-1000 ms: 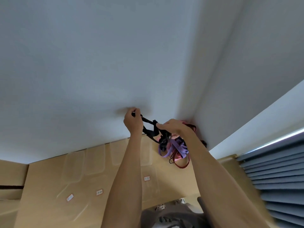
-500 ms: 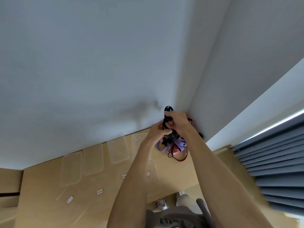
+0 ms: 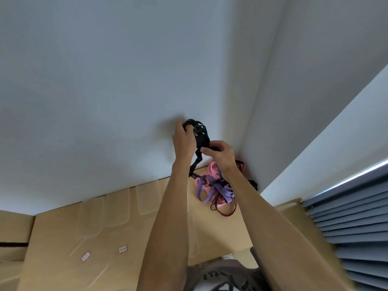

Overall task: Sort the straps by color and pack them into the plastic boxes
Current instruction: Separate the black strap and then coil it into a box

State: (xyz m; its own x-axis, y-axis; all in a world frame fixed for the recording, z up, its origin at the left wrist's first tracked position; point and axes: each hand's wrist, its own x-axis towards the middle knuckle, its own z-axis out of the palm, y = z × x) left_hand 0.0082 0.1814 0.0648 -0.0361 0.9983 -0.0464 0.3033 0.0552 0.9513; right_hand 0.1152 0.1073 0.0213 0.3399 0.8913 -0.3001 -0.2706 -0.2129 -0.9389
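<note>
Both my hands hold a black strap (image 3: 201, 137) up in front of the white wall. My left hand (image 3: 184, 139) grips its coiled upper end; my right hand (image 3: 220, 153) pinches it lower down. The strap's loose tail with a clip (image 3: 193, 171) hangs down between my forearms. Below, in the table's far right corner, lies a tangled pile of straps: purple (image 3: 204, 189), pink (image 3: 213, 169) and dark red (image 3: 226, 212). Clear plastic boxes (image 3: 147, 198) stand in a row along the wall on the left.
The wooden table (image 3: 63, 238) carries clear lids with small white labels (image 3: 122, 249) near its front left. A grey-blue pleated blind (image 3: 352, 223) hangs at the right. White walls meet in a corner behind the pile.
My hands have risen and drawn slightly apart. The black strap is now lifted off the pile, gathered in a coil at my left hand, its clipped tail dangling.
</note>
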